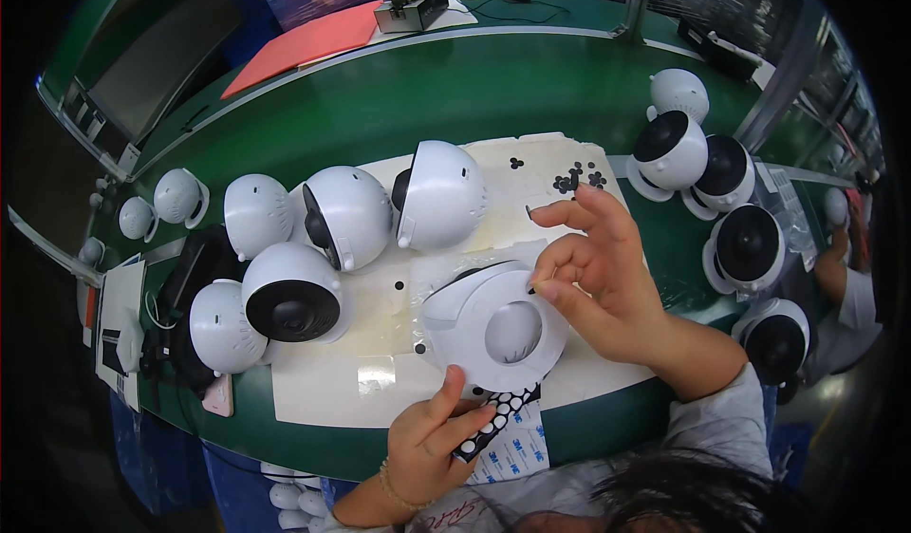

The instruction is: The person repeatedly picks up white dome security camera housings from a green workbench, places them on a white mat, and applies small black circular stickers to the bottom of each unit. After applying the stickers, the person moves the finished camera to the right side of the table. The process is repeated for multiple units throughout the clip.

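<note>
A white ball-shaped camera (pixel 493 329) lies in front of me, its round base ring facing up. Beside its right edge my right hand (pixel 603 286) is closed, thumb and a finger pinching a small dark pad at the base ring. Another dark bit sits at a raised fingertip of that hand. My left hand (pixel 427 448) is closed on a black sheet with white round spots (pixel 498 424), below the camera. Its thumb reaches up near the camera's lower edge. A white backing paper with blue print (pixel 515 449) hangs under the sheet.
Several white cameras (pixel 346 218) stand left and behind on a cream board (pixel 327 391); more (pixel 748 248) line the right. Small black round pads (pixel 579 180) lie on the board's far right. A metal box (pixel 410 6) stands beyond. Another person's arm (pixel 835 272) shows far right.
</note>
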Demonstrator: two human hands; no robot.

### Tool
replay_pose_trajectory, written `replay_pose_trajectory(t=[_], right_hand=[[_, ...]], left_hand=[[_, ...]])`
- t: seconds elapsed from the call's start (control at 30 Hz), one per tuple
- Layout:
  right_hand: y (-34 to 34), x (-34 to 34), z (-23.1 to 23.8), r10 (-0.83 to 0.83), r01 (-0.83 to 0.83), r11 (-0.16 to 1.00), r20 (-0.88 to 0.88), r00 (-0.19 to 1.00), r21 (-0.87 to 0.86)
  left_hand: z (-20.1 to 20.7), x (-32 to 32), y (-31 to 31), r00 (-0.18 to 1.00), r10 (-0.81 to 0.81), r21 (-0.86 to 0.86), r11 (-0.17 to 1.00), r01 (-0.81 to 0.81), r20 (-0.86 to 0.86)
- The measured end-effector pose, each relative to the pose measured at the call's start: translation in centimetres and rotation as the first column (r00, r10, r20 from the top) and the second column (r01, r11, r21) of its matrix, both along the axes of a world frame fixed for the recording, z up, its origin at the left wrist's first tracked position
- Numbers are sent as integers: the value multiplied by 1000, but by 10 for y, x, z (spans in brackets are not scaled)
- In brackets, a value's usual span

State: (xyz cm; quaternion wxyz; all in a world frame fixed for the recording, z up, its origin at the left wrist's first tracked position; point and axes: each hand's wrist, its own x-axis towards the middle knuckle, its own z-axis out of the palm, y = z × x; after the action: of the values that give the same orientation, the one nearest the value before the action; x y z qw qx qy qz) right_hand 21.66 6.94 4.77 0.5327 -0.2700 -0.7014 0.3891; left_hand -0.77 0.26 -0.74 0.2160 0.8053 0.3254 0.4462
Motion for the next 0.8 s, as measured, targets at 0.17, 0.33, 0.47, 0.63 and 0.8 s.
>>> replay_pose_trajectory(t=[0.17,0.33,0.47,0.63,0.8], right_hand=[[-2,1,1,-8,8,1000,57,998,0],[-3,-3,2,-32,22,995,-100,995,-101],[-4,-2,3,-25,23,996,-23,999,-85],[-7,-2,-2,-170,157,982,134,976,104],[-11,1,2,-494,174,741,350,796,649]], left_hand=[[-3,0,1,1000,0,12,1000,0,25],[-2,0,1,1000,-5,9,1000,5,31],[-2,0,0,1000,-2,1,1000,2,26],[-3,1,1,1000,12,19,1000,-13,11],[-1,1,0,1000,23,25,999,-23,3]])
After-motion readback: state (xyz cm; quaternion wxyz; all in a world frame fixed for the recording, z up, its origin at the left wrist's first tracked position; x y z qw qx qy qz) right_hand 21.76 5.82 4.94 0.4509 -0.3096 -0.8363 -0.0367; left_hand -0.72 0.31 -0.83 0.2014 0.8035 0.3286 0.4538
